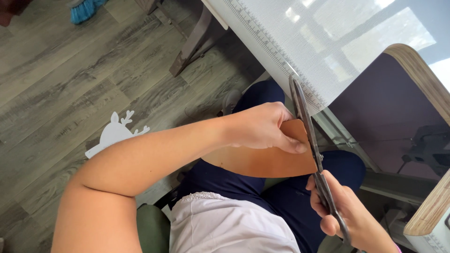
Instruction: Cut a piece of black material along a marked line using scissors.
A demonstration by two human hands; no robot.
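Here, leather piece (262,161) under left hand (260,126)

We seem to be in a home craft or sewing room: a counter (424,70) carries a cutting mat with printed ruler markings (300,51), a white paper reindeer cut-out (114,133) lies on the grey wood-plank floor (61,75), and a blue broom (84,9) rests nearby.

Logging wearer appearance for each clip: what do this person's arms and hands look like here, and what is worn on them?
Both arms are bare, no sleeves reaching the forearms. The left hand shows no glove or ring, and its wrist is bare. The right hand is also ungloved; a thin pink band shows at its wrist, at the frame's bottom edge.
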